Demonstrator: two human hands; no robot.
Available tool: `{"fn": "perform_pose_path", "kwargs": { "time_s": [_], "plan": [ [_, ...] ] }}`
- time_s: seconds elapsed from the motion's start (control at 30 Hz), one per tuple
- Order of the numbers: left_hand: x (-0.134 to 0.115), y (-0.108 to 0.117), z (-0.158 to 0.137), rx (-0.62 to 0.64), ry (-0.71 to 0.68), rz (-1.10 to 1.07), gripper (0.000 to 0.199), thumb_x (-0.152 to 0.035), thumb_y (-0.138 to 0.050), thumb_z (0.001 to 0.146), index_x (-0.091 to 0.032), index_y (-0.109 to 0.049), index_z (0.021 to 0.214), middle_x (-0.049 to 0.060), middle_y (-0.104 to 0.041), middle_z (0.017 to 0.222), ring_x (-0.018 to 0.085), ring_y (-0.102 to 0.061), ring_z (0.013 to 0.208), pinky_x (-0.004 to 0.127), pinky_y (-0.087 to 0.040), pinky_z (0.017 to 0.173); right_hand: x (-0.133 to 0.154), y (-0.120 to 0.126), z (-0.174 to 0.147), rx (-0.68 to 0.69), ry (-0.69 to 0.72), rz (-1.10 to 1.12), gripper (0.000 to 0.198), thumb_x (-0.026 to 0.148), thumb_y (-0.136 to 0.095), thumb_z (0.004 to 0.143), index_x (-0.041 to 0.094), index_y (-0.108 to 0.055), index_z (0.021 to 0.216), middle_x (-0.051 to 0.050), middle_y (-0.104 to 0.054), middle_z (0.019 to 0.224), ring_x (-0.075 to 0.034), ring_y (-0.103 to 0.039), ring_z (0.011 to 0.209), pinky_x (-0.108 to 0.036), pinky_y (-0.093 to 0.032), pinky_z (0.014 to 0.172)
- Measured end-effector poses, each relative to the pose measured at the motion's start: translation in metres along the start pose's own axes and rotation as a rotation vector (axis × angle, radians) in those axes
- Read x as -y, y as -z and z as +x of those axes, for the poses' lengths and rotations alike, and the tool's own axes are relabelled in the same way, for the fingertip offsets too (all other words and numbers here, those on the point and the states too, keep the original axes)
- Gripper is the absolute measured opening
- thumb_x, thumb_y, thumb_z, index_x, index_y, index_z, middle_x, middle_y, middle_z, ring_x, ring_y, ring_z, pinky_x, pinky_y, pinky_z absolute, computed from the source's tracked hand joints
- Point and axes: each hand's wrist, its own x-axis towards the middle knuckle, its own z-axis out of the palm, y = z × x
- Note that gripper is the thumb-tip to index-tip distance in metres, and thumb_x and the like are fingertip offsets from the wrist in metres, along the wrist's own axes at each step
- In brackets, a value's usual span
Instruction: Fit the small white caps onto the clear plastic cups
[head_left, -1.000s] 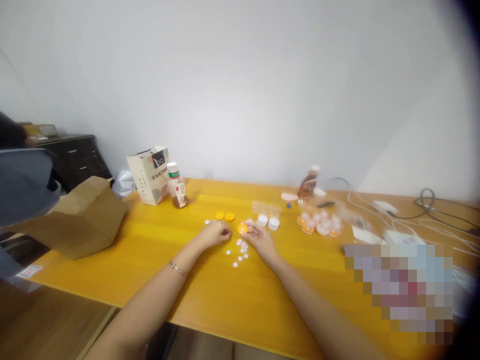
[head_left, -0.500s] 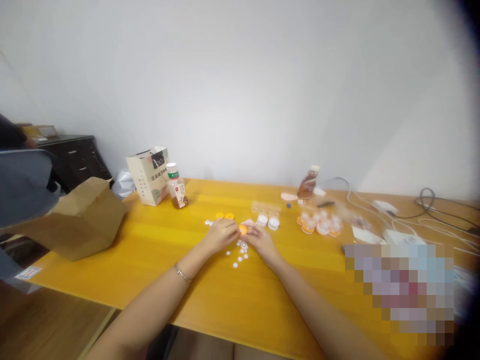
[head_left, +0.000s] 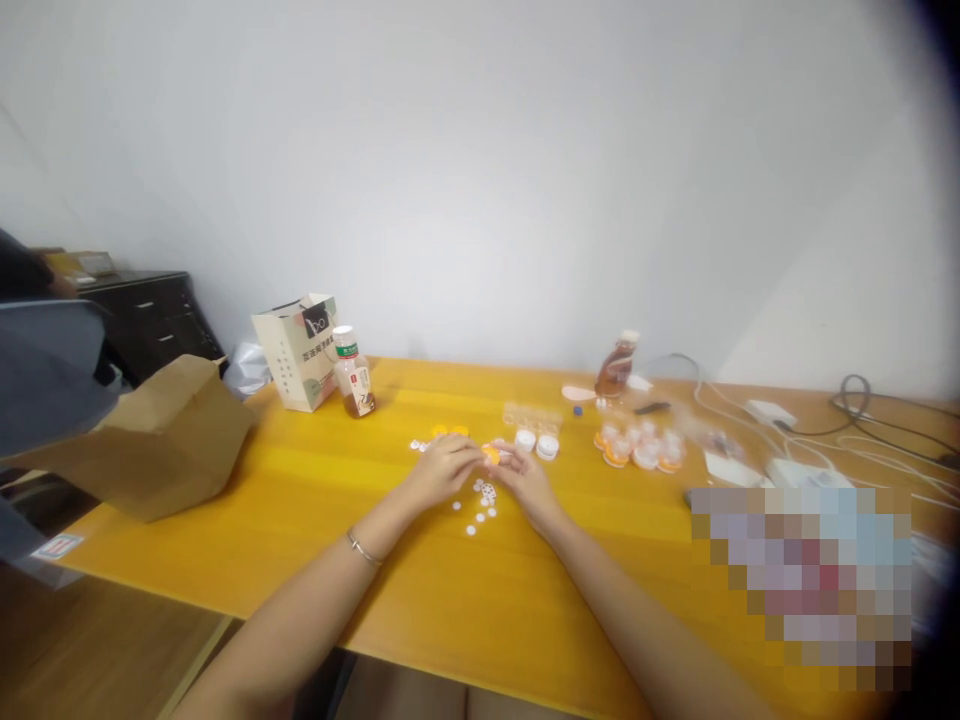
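Between my two hands is a small round orange cap (head_left: 491, 456), held above the table. My left hand (head_left: 448, 464) grips its left side with the fingertips, and my right hand (head_left: 525, 475) pinches it from the right. Under and in front of the hands lie several small white discs (head_left: 481, 517). Behind my left hand are yellow-orange round caps (head_left: 450, 432), partly hidden by it, with more white discs (head_left: 416, 445) to their left. Two white round lids (head_left: 536, 443) sit just beyond my right hand, beside clear plastic cups (head_left: 531, 416).
A cluster of orange-and-white round containers (head_left: 641, 443) stands right of centre. Behind are a brown bottle (head_left: 616, 366), a labelled drink bottle (head_left: 354, 375) and a paper bag (head_left: 296, 355). Brown paper (head_left: 180, 430) lies at left. Cables (head_left: 877, 440) and a white power strip (head_left: 806, 474) occupy the right.
Both hands have shifted slightly right with the orange cap, which has turned a little between the fingers. My left hand now covers more of the yellow-orange caps behind it.
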Motion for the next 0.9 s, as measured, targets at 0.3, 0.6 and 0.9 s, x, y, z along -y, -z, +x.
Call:
{"fn": "perform_pose_path", "kwargs": {
  "time_s": [0.3,0.6,0.9],
  "plan": [
    [0.014,-0.003,-0.007,0.350,0.079,-0.285,0.019,-0.027,-0.051,0.079,-0.019,-0.062,0.092,0.005,-0.059,0.087,0.013,-0.055,0.077,0.023,-0.042,0.071,0.003,-0.002,-0.002,-0.029,-0.010,-0.034,0.038,0.022,-0.066,0.054,0.021,-0.056,0.091,0.002,-0.061,0.068,-0.014,-0.058,0.064,-0.031,-0.046,0.068],
    [0.007,-0.011,-0.004,0.290,0.040,-0.177,0.018,-0.029,-0.051,0.079,-0.018,-0.065,0.081,0.003,-0.062,0.079,0.011,-0.056,0.069,0.020,-0.040,0.064,0.006,-0.004,-0.004,-0.024,-0.026,-0.005,0.041,0.023,-0.066,0.055,0.023,-0.054,0.094,0.003,-0.059,0.071,-0.013,-0.059,0.063,-0.030,-0.048,0.067],
    [0.009,-0.012,-0.003,0.298,-0.044,-0.034,0.017,-0.023,-0.049,0.079,-0.016,-0.064,0.078,0.004,-0.062,0.076,0.011,-0.056,0.066,0.020,-0.039,0.062,0.003,-0.002,-0.002,-0.041,0.023,-0.056,0.034,0.026,-0.066,0.056,0.022,-0.057,0.089,0.003,-0.058,0.070,-0.010,-0.054,0.058,-0.027,-0.045,0.062]
  ]
}}
